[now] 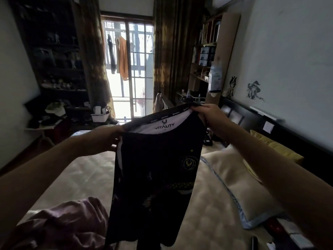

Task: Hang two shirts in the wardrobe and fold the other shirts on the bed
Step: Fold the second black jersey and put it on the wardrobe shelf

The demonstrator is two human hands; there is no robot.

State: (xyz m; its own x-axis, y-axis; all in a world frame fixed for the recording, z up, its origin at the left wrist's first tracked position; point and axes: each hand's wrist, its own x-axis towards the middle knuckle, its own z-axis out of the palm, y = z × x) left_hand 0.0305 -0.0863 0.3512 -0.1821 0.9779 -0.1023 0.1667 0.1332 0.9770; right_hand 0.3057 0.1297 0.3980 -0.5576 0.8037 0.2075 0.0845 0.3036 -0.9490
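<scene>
Black shirt hangs above the bed, collar edge pinched by left hand and right hand.

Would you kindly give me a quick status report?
Left hand and right hand grip black jersey by its shoulders, above bed. Pink garment lies below.

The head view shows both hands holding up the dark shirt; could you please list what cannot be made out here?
- Dark shirt: hem cut off by the bottom edge.
- Left hand: fingertips hidden behind the shirt.
- Pink garment: crumpled, partly out of frame; type unclear.
- Wardrobe: not identifiable.
- Left shelves: contents too dark.
</scene>
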